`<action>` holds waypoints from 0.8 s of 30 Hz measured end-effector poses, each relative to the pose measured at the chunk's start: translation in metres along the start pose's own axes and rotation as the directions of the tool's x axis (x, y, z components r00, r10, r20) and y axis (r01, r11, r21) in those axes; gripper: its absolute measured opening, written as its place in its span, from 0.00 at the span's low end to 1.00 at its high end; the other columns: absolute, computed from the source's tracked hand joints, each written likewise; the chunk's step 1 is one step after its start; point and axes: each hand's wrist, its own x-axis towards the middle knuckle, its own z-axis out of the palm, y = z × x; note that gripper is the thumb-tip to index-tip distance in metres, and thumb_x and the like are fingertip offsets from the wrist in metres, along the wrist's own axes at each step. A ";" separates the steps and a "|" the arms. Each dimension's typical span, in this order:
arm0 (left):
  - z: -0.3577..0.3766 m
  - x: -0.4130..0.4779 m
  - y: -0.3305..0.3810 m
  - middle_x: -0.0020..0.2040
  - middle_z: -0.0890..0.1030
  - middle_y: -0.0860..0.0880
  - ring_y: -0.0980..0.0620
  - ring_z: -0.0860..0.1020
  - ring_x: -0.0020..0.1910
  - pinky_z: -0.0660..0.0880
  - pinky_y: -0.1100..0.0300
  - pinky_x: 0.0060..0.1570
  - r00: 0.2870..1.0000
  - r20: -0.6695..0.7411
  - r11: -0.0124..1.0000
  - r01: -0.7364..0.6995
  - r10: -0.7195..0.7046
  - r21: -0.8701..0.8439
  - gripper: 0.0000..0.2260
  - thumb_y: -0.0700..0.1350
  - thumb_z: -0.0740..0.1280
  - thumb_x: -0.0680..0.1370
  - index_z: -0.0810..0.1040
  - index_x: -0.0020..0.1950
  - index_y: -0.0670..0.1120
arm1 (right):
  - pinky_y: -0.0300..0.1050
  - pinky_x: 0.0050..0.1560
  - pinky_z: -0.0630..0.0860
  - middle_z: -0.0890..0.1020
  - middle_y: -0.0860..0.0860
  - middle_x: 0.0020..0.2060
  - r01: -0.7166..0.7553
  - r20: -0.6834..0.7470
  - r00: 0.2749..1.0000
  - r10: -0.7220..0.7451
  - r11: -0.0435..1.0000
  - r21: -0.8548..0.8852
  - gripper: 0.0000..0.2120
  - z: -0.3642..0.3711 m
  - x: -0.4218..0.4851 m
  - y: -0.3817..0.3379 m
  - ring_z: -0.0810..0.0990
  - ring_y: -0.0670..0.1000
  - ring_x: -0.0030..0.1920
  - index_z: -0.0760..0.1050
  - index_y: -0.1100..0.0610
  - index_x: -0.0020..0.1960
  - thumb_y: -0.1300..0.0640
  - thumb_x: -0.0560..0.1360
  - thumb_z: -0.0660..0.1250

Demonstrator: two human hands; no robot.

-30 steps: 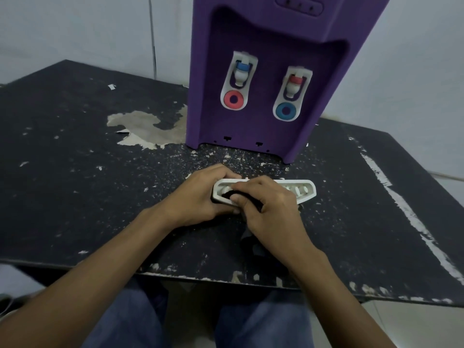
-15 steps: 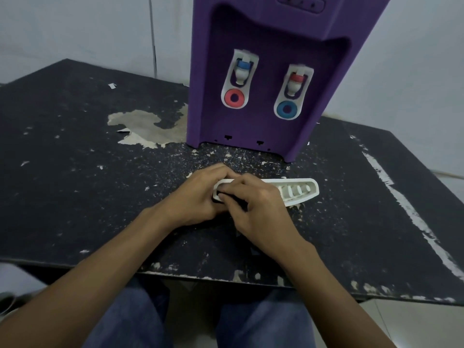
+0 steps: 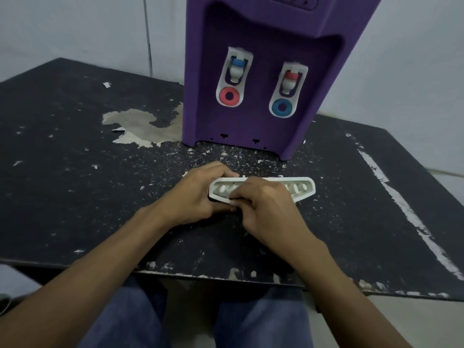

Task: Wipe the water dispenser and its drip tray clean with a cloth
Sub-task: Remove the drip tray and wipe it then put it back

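Drip tray (image 3: pixel 305 188), white, slotted, is lying on the worn black table (image 3: pixel 75 197) just in front of the purple water dispenser (image 3: pixel 263 79), apart from its base. Left hand (image 3: pixel 198 197) is gripping the tray's left end, fingers curled over the far rim, thumb at the near edge. Right hand (image 3: pixel 268 209) is pressing down over the tray's middle, fingers bent and bunched tight; whether a cloth is sitting beneath them cannot be told, as nothing of it is showing clearly. Dispenser is standing upright near the wall, two taps facing the person: blue-capped tap (image 3: pixel 236 69) on the left, red-capped tap (image 3: pixel 291 80) on the right. Paint is flaking off the table around the tray.
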 end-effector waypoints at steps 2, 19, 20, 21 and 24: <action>-0.001 0.000 0.000 0.53 0.80 0.50 0.51 0.80 0.52 0.77 0.49 0.51 1.000 0.012 1.000 -0.011 0.011 0.022 0.17 0.40 0.78 0.71 0.80 0.58 0.44 | 0.55 0.38 0.81 0.84 0.54 0.42 0.012 -0.064 0.998 -0.009 0.999 0.047 0.07 0.012 0.006 -0.011 0.83 0.58 0.40 0.85 0.57 0.47 0.65 0.70 0.72; -0.002 -0.001 0.000 0.49 0.80 0.51 0.53 0.80 0.47 0.77 0.53 0.46 1.000 0.015 1.000 0.012 -0.012 0.024 0.16 0.42 0.78 0.70 0.80 0.55 0.48 | 0.51 0.40 0.78 0.80 0.51 0.43 -0.062 -0.056 0.996 0.069 0.991 0.117 0.08 0.014 0.001 -0.010 0.79 0.53 0.40 0.83 0.58 0.45 0.69 0.71 0.72; -0.002 -0.001 0.000 0.50 0.80 0.50 0.53 0.80 0.48 0.77 0.53 0.47 1.000 0.011 1.000 0.024 -0.024 0.018 0.18 0.44 0.80 0.69 0.80 0.56 0.47 | 0.54 0.38 0.78 0.78 0.51 0.42 -0.084 -0.030 0.996 0.087 0.994 0.067 0.07 0.011 0.000 -0.009 0.79 0.53 0.39 0.82 0.58 0.44 0.69 0.70 0.71; -0.002 -0.001 0.000 0.51 0.80 0.50 0.52 0.80 0.49 0.77 0.53 0.48 0.999 0.008 0.999 0.035 -0.035 0.010 0.20 0.45 0.81 0.69 0.81 0.58 0.46 | 0.55 0.37 0.77 0.78 0.51 0.42 -0.110 -0.012 0.994 0.110 0.994 0.027 0.07 0.008 -0.002 -0.008 0.78 0.54 0.38 0.81 0.58 0.43 0.69 0.70 0.71; -0.001 0.000 0.001 0.52 0.80 0.50 0.52 0.81 0.49 0.77 0.53 0.48 1.000 -0.004 1.000 0.026 -0.026 0.011 0.22 0.46 0.82 0.68 0.81 0.59 0.45 | 0.56 0.37 0.77 0.77 0.51 0.41 -0.163 0.011 0.986 0.164 0.986 -0.045 0.05 0.002 -0.002 -0.006 0.77 0.54 0.37 0.81 0.58 0.42 0.68 0.71 0.71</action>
